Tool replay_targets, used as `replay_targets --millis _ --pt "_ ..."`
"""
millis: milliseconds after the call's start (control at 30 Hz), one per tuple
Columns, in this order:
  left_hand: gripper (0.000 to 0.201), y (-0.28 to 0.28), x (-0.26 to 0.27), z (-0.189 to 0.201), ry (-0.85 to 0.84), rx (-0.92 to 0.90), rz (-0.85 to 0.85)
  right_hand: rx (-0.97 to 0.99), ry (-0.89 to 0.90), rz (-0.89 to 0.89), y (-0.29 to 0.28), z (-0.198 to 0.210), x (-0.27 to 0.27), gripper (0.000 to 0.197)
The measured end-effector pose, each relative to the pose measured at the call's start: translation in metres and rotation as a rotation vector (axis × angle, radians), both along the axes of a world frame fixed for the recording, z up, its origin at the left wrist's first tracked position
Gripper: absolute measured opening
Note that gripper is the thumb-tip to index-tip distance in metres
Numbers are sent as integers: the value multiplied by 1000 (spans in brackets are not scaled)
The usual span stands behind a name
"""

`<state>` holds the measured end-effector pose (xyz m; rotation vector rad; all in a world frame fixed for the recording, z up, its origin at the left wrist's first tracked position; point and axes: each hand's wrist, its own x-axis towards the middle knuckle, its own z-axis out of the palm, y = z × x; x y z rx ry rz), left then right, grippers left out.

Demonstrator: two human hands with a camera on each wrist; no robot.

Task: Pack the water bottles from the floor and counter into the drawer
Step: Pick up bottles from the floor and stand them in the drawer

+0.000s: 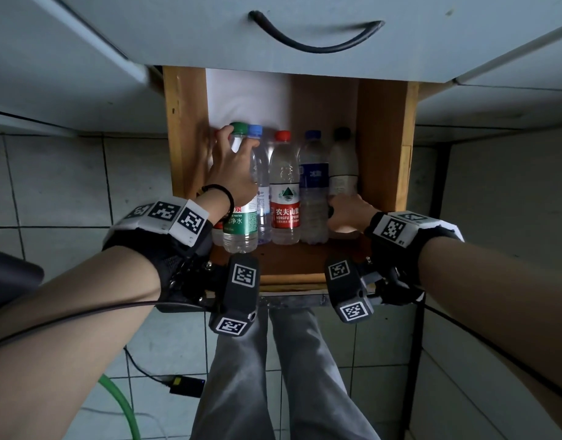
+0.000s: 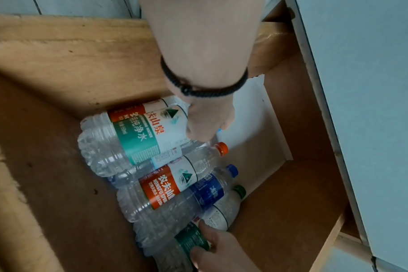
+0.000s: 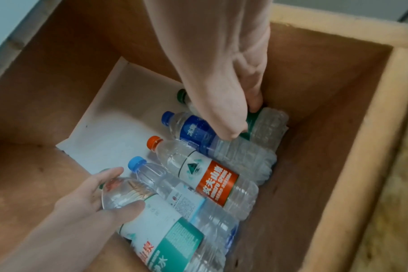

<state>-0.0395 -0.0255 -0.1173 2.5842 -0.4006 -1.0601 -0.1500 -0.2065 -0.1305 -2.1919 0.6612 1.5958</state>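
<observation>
Our left hand grasps the clear plastic green-capped water bottle near its neck. It lies lengthwise, cap pointing away from us, in the wooden drawer. Farther right, our right hand holds the end bottle.

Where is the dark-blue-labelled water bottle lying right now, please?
In the head view, the dark-blue-labelled bottle lies in the drawer, between the red-labelled bottle and the rightmost bottle.

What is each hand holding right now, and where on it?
The left hand grips the green-capped bottle around its shoulder, just below the cap. The right hand holds the rightmost bottle in the drawer near its base.
</observation>
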Motion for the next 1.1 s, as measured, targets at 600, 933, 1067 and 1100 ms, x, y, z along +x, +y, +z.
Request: replay_targets --millis 600,933,1067,1100 --pt "71 10 4 -1 138 -26 72 -7 140 30 -2 2 11 37" --pt "82 12 1 -17 184 -36 80 46 53 -92 -1 -6 -6 27" --pt "84 9 3 -17 178 0 125 135 77 -202 -3 -4 0 16" --pt "84 9 5 -18 170 -3 140 155 62 -230 0 2 1 4"
